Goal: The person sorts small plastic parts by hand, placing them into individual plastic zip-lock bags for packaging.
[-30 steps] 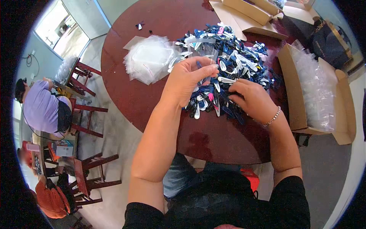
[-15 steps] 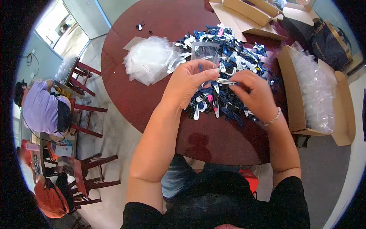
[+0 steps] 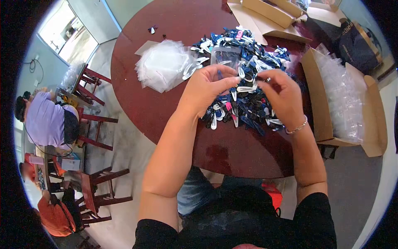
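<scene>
Small clear bag (image 3: 226,56), held upright above the heap of hair clips (image 3: 244,79), pinched at its lower edge between thumb and fingers of the left hand (image 3: 205,89); a dark clip or two visible inside it, count not clear. Right hand (image 3: 280,97) just beside, fingers closed on a white snap clip (image 3: 247,89) pointing toward the left hand's fingertips, almost touching them (whether contact is made cannot be told). Beaded bracelet (image 3: 297,127) on the right wrist. Heap of clips mostly navy, black and white, with a pink one or two, spread over the far middle of the round dark-red table (image 3: 166,108) and reaching under both hands. Stack of empty clear bags (image 3: 162,64) lying flat to the left of the heap, touching its edge. Open cardboard box (image 3: 373,120) on the right, off the table's rim, filled with clear packets. Flattened cardboard and more cartons (image 3: 265,16) at the far edge of the table. Two tiny loose clips (image 3: 152,29) well apart from the heap, near the far left rim. Off to the left, beyond wooden chairs (image 3: 93,89), a person in a lilac top (image 3: 45,118) seated with back turned; lower down, another person in orange (image 3: 54,213), partly cut off by the picture's edge.
</scene>
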{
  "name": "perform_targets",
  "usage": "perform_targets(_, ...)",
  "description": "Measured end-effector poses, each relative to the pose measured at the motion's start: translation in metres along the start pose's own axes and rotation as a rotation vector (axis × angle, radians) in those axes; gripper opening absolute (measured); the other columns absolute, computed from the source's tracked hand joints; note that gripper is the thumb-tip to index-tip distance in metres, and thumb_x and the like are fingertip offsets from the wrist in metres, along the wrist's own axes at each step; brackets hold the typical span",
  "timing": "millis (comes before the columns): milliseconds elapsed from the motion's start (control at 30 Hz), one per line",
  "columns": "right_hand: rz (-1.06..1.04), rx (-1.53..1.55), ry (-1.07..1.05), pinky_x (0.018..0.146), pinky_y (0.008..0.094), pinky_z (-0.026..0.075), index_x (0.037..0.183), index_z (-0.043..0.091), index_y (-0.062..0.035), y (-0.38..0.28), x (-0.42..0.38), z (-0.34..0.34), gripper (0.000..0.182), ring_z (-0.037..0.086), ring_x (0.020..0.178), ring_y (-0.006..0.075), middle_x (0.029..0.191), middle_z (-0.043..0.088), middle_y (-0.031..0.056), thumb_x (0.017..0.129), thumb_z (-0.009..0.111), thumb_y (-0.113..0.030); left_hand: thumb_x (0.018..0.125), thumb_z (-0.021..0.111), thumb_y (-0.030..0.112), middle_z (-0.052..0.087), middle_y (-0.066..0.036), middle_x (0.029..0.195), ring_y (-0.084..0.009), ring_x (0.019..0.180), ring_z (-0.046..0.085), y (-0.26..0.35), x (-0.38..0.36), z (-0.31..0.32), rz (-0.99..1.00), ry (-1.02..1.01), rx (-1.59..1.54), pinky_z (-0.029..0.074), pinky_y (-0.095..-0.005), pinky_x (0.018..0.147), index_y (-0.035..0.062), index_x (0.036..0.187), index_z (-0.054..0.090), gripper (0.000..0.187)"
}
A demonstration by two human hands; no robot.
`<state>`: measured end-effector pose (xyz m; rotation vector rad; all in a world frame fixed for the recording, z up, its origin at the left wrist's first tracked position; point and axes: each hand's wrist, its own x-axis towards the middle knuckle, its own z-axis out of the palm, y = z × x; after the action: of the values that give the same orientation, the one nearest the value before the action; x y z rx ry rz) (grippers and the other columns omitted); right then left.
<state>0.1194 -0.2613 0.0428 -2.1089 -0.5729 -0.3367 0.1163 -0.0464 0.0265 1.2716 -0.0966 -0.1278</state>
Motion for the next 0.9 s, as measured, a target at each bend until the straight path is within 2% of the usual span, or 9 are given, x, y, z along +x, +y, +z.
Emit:
perform_targets(100, 0.158, 0.192, -0.016, 0.066, 0.0189, 0.044, 0.102, 0.065, -0.0023, -0.010, 0.000, -0.006, 0.014, 0.055, 0.074, 0.0044, 0.091, 0.062, -0.0018, 0.088, 0.064, -0.002, 0.080, 0.075, 0.013, 0.066, -0.003, 0.088, -0.0074, 0.077, 0.059, 0.001, -0.001, 0.003, 0.008, -0.035, 0.139, 0.047, -0.0202, 0.067, 0.0010, 0.101, 0.067, 0.025)
perform_targets(233, 0.152, 0.316, 0.006, 0.067, 0.0177, 0.043, 0.104, 0.065, -0.0033, -0.010, -0.003, -0.004, 0.016, 0.054, 0.075, 0.0031, 0.093, 0.061, -0.0022, 0.088, 0.063, -0.001, 0.079, 0.076, 0.010, 0.066, -0.003, 0.087, -0.0072, 0.077, 0.059, -0.003, -0.003, 0.006, 0.010, -0.136, 0.166, 0.048, -0.0216, 0.068, -0.0011, 0.104, 0.065, 0.029)
perform_targets(333, 0.044, 0.256, 0.081, 0.066, 0.0188, 0.046, 0.104, 0.066, -0.0022, -0.016, -0.005, -0.003, 0.019, 0.056, 0.076, 0.0046, 0.095, 0.063, 0.0004, 0.086, 0.065, 0.001, 0.080, 0.073, 0.006, 0.067, -0.005, 0.093, -0.0098, 0.084, 0.061, -0.006, -0.004, 0.007, -0.005, -0.252, 0.234, 0.050, -0.0242, 0.074, -0.0021, 0.109, 0.063, 0.032)
perform_targets(400, -0.198, 0.041, 0.054, 0.065, 0.0209, 0.049, 0.104, 0.067, -0.0006, -0.021, -0.005, -0.002, 0.022, 0.059, 0.076, 0.0074, 0.099, 0.065, 0.0046, 0.082, 0.068, 0.003, 0.082, 0.070, 0.001, 0.067, -0.006, 0.100, -0.0126, 0.092, 0.063, -0.008, -0.003, 0.006, -0.052, -0.383, 0.292, 0.051, -0.0260, 0.080, -0.0026, 0.119, 0.059, 0.039)
perform_targets(433, -0.201, 0.033, 0.054, 0.070, 0.0263, 0.054, 0.103, 0.068, -0.0019, -0.026, -0.005, 0.000, 0.025, 0.066, 0.082, 0.0164, 0.097, 0.067, 0.0115, 0.079, 0.073, -0.005, 0.082, 0.070, 0.001, 0.067, -0.006, 0.100, -0.0126, 0.092, 0.063, -0.010, -0.004, 0.007, -0.059, -0.388, 0.291, 0.051, -0.0260, 0.080, -0.0026, 0.119, 0.059, 0.039)
perform_targets(500, -0.161, 0.082, 0.047, 0.070, 0.0262, 0.054, 0.103, 0.068, -0.0020, -0.030, -0.006, 0.003, 0.025, 0.066, 0.082, 0.0162, 0.098, 0.067, 0.0111, 0.079, 0.072, -0.005, 0.081, 0.070, 0.000, 0.067, -0.006, 0.100, -0.0126, 0.092, 0.064, -0.012, -0.004, 0.009, -0.017, -0.435, 0.256, 0.052, -0.0269, 0.079, -0.0026, 0.120, 0.059, 0.040)
perform_targets(600, -0.145, 0.132, 0.041, 0.070, 0.0242, 0.053, 0.104, 0.068, -0.0011, -0.028, -0.006, 0.001, 0.023, 0.064, 0.080, 0.0136, 0.101, 0.066, 0.0096, 0.080, 0.070, -0.002, 0.081, 0.071, 0.001, 0.068, -0.006, 0.100, -0.0121, 0.091, 0.064, -0.011, -0.004, 0.010, -0.078, -0.426, 0.102, 0.051, -0.0260, 0.077, -0.0016, 0.119, 0.059, 0.040)
perform_targets(767, -0.121, 0.158, 0.132, 0.069, 0.0234, 0.052, 0.100, 0.067, 0.0004, -0.017, -0.004, -0.004, 0.017, 0.063, 0.078, 0.0114, 0.099, 0.066, 0.0072, 0.083, 0.068, 0.000, 0.084, 0.070, 0.008, 0.069, -0.006, 0.098, -0.0118, 0.091, 0.064, 0.001, -0.005, 0.008, -0.100, -0.325, 0.241, 0.049, -0.0235, 0.074, 0.0024, 0.117, 0.062, 0.035)
perform_targets(900, -0.087, -0.076, -0.134, 0.067, 0.0254, 0.050, 0.098, 0.067, 0.0000, -0.003, -0.003, -0.016, 0.017, 0.063, 0.073, 0.0144, 0.085, 0.066, 0.0079, 0.080, 0.069, -0.001, 0.086, 0.069, 0.018, 0.070, -0.004, 0.093, -0.0112, 0.088, 0.065, 0.001, -0.002, 0.000, -0.047, -0.123, 0.140, 0.048, -0.0237, 0.072, 0.0057, 0.111, 0.064, 0.028)
